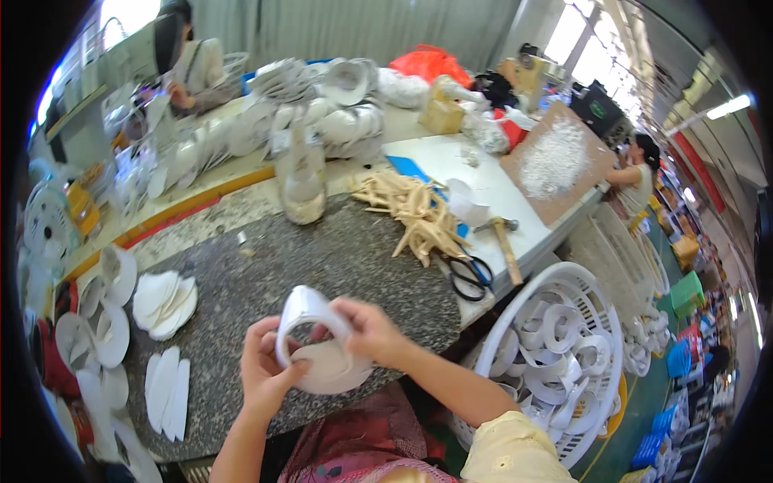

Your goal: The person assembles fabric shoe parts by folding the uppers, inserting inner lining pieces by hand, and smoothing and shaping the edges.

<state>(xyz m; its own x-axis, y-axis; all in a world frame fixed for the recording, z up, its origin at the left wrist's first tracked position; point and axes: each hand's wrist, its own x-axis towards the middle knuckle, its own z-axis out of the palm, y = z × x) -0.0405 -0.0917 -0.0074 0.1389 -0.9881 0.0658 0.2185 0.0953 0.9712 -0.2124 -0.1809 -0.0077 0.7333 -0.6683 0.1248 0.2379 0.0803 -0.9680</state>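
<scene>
Above the near edge of a dark speckled slab [233,298], I hold a white ring-shaped piece [330,374] with a smooth curved band and a flat rounded part at its lower side. My left hand [267,362] grips its left side, thumb on the rim. On the upper right side, my right hand [366,332] is closed on the same piece, some of its fingers hidden. Left of my hands lie a stack of rounded white flat pieces [165,304] and a few narrow white strips [167,394].
A white basket [616,354] of similar white ring pieces stands at the right. Beyond the slab are a pile of cream-coloured strips [415,211], black-handled scissors [469,279], a hammer [507,249] and a clear bottle-like container [303,189]. Two other people sit farther off.
</scene>
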